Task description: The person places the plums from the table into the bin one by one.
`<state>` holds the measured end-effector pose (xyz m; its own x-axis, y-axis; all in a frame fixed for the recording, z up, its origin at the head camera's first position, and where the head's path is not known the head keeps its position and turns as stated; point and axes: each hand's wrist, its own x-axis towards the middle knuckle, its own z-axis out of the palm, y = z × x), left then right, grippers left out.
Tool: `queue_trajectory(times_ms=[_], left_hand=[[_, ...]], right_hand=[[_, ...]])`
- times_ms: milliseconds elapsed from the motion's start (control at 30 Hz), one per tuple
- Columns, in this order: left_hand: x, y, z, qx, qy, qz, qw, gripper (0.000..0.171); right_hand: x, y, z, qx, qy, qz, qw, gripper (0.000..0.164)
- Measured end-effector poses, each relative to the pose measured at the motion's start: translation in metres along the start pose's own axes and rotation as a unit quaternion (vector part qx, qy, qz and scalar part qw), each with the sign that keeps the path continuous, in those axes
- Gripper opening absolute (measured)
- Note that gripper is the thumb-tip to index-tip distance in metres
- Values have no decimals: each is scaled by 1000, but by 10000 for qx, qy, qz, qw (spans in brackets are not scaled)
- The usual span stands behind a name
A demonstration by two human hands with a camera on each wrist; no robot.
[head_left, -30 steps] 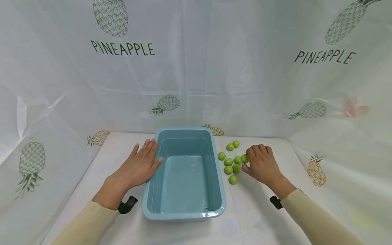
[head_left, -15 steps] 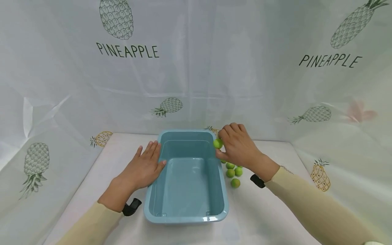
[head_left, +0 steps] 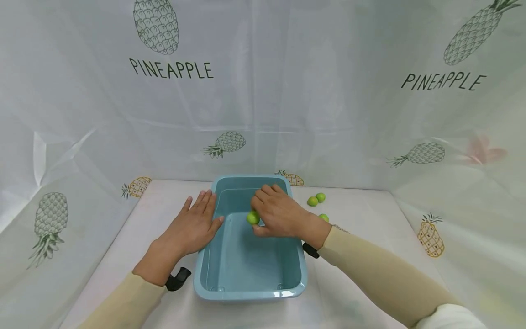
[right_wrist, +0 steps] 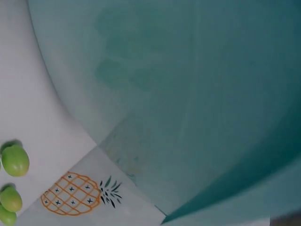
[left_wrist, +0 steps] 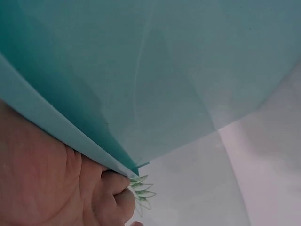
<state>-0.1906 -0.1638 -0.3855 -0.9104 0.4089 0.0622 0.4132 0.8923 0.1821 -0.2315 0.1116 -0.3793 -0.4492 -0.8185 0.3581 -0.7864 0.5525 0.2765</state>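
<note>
A blue-green plastic basin (head_left: 250, 294) stands on the white-covered table, its bare floor visible in the head view. My left hand (head_left: 191, 224) rests on the basin's left rim with fingers straight; the left wrist view shows the palm (left_wrist: 42, 174) against the underside of that rim. Over the inside of the basin, my right hand (head_left: 281, 212) pinches a green lime (head_left: 253, 218) between thumb and fingers. Several more limes lie to the right of the basin, such as one lime (head_left: 312, 201) near the back; others are hidden behind the right hand and forearm.
A pineapple-print sheet (head_left: 328, 114) hangs behind and at both sides of the table. In the right wrist view, limes (right_wrist: 15, 160) lie on the table (right_wrist: 28, 94) outside the basin's wall (right_wrist: 155, 94).
My right hand has carried the lime up from the group at right, leftward across the right rim, to above the basin. The left hand stays on the left rim.
</note>
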Motion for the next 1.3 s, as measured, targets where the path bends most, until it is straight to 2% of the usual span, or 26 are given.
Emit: queue_trajectory(times_ms=[167, 533, 1100, 1200, 1300], left_hand=[[0, -1, 2, -36, 17, -1, 10000, 72], [0, -1, 1, -77, -2, -26, 10000, 72], [0, -2, 3, -128, 7, -17, 9999, 73], [0, -3, 4, -168, 15, -14, 9999, 73], [0, -3, 5, -213, 20, -28, 9998, 73]], right_hand=[[1, -4, 8, 18, -124, -1, 9999, 29], [3, -7, 21, 155, -112, 39, 9998, 28], [1, -8, 25, 162, -327, 282, 9989, 29], [1, -8, 25, 189, -278, 302, 9990, 28], [-1, -7, 24, 227, -34, 373, 9990, 26]])
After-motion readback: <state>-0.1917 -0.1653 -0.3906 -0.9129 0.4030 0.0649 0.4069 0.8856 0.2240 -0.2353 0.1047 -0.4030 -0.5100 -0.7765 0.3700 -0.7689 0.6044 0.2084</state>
